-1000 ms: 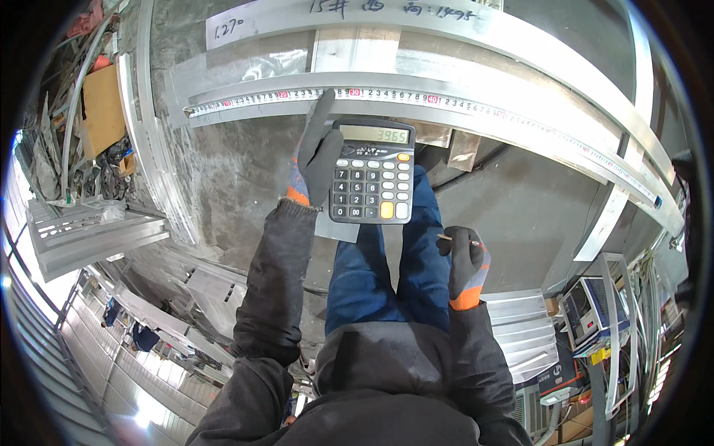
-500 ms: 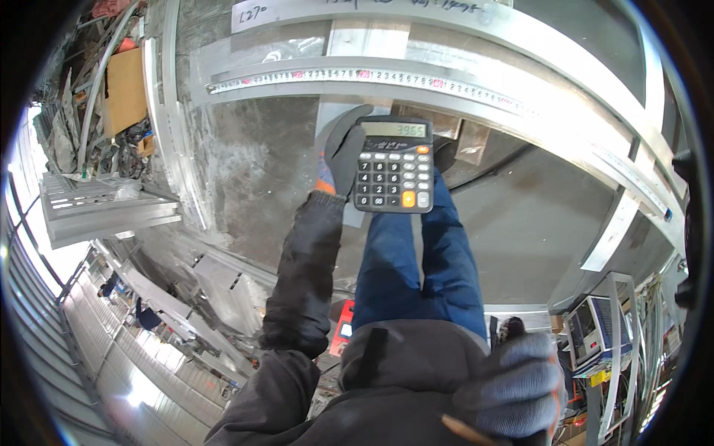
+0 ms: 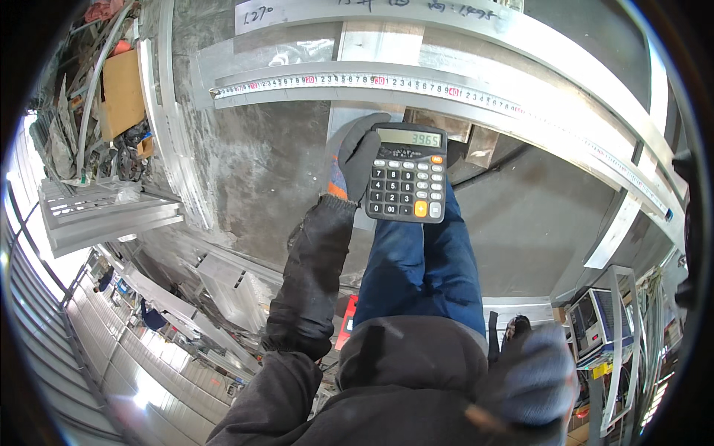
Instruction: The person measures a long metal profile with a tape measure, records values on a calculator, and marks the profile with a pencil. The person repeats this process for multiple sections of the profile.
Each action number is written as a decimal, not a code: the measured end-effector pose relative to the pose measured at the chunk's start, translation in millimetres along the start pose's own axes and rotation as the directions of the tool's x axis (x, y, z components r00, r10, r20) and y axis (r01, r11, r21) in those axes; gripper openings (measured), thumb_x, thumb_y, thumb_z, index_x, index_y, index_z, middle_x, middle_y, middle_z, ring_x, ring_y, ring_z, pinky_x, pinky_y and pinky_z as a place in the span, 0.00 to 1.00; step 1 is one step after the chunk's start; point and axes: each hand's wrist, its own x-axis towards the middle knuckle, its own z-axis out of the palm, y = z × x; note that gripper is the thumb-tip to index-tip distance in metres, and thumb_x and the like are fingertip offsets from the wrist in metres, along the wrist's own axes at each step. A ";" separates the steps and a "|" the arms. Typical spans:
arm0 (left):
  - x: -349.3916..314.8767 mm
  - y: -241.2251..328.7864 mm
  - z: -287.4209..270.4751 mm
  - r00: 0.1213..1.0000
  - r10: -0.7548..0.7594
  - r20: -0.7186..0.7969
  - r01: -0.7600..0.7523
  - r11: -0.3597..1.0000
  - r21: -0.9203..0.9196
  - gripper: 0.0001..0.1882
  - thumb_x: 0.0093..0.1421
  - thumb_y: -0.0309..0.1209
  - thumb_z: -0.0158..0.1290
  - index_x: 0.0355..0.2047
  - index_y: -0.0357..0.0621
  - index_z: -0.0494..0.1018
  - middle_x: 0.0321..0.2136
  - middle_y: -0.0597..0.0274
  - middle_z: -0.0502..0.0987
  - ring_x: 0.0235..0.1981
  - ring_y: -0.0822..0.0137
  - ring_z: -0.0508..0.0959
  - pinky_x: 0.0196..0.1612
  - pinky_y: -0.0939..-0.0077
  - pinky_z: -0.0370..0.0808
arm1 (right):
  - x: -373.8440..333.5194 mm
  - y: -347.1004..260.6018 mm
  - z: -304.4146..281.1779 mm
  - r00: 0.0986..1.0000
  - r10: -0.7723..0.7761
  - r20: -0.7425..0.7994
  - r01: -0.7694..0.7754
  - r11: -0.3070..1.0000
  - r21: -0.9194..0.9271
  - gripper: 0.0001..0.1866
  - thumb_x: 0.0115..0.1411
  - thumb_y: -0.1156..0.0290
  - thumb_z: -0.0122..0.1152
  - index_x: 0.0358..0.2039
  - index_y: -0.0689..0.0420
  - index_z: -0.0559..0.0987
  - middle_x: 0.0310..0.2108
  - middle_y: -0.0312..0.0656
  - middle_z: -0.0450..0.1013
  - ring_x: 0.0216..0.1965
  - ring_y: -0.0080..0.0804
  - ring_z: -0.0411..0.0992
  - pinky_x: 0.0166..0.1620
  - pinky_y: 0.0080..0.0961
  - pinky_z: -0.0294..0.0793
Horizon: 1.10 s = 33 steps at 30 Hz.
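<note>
My left hand [image 3: 355,161], in a dark grey glove with an orange and blue cuff, is closed around the left side of a black desk calculator [image 3: 406,177]. Its face is turned up toward me, with figures lit on the display and one orange key low on the pad. The fingers under the calculator are hidden. At the lower right, close to my body, my right hand [image 3: 532,379] is a curled grey glove, smeared by motion. A thin tan stick [image 3: 487,418] pokes out from its left side, blurred too.
Beyond the calculator, a measuring tape strip [image 3: 342,80] runs along a long metal rail. A pale strip [image 3: 297,16] with handwriting lies farther off. Metal profiles [image 3: 175,134] and a cardboard piece [image 3: 121,97] are at the left. A blue-grey boxy machine [image 3: 595,327] stands at the right.
The calculator and my left hand sit slightly farther right and lower in view. My right hand has shifted right and blurred, and the tan stick moved with it.
</note>
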 end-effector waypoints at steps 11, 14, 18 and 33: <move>16.5 58.4 11.9 0.948 -0.193 0.254 0.263 0.924 -0.279 0.25 0.70 0.23 0.49 0.68 0.43 0.73 0.55 0.53 0.81 0.46 0.72 0.80 0.49 0.75 0.79 | -37.9 70.6 -20.4 0.782 0.562 -0.269 -0.612 0.775 -0.157 0.19 0.79 0.62 0.47 0.46 0.66 0.80 0.41 0.54 0.82 0.32 0.34 0.78 0.37 0.26 0.76; 22.6 63.7 12.8 0.974 -0.105 0.200 0.113 0.993 -0.031 0.28 0.70 0.24 0.51 0.71 0.48 0.71 0.57 0.53 0.79 0.46 0.71 0.80 0.51 0.76 0.78 | -46.0 76.3 -21.2 0.717 0.592 -0.368 -0.680 0.710 -0.184 0.20 0.79 0.62 0.47 0.43 0.65 0.81 0.40 0.49 0.82 0.31 0.29 0.77 0.37 0.24 0.75; 27.4 56.6 12.9 0.980 -0.073 0.184 0.036 0.980 0.198 0.30 0.69 0.27 0.54 0.72 0.51 0.70 0.58 0.55 0.81 0.47 0.73 0.83 0.53 0.76 0.80 | -50.5 88.9 -20.9 0.718 0.574 -0.393 -0.695 0.612 -0.377 0.21 0.79 0.61 0.47 0.42 0.65 0.81 0.38 0.47 0.81 0.31 0.28 0.76 0.37 0.24 0.73; 20.6 29.6 29.0 0.948 -0.234 0.216 0.274 0.945 -0.180 0.32 0.71 0.25 0.49 0.75 0.48 0.64 0.56 0.61 0.77 0.42 0.79 0.75 0.49 0.80 0.74 | -20.5 216.2 -73.3 0.755 0.506 -0.417 -0.610 0.776 -0.163 0.16 0.76 0.66 0.51 0.48 0.66 0.82 0.39 0.49 0.83 0.41 0.33 0.80 0.49 0.27 0.77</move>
